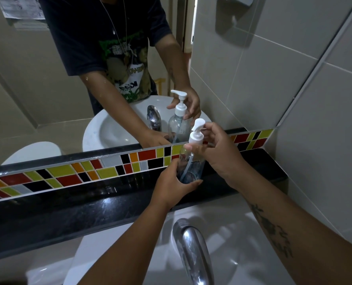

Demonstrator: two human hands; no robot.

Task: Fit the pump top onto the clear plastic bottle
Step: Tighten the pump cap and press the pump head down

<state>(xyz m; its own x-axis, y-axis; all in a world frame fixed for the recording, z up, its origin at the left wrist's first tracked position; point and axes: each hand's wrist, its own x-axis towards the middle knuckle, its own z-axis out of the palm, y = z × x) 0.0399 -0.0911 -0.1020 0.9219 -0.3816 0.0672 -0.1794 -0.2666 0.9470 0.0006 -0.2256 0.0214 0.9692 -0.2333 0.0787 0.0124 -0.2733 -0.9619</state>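
Both hands grip the clear plastic bottle [188, 167]: the left hand [172, 187] wraps around its lower body and base, and the right hand [216, 153] closes its fingers around the collar of the white pump top [196, 133], which sits on the bottle's neck with its dip tube running down inside. Whether the collar is fully seated cannot be told.

The bottle stands upright at the black stone ledge [88, 204], toward the ledge's right end; its base is hidden by the left hand, so contact with the stone cannot be confirmed. The ledge is glossy and catches reflections. Directly behind the ledge runs a band of mosaic tiles [68, 175] in red, yellow, orange, black and grey, and above that band a mirror [47, 89] reflects the person, the bottle and the basin. Below the ledge, nearer the camera, lies the white sink [232, 233] with a chrome faucet [193, 251] at its middle. To the right of the ledge, pale wall tiles [315, 140] form the corner of the room.
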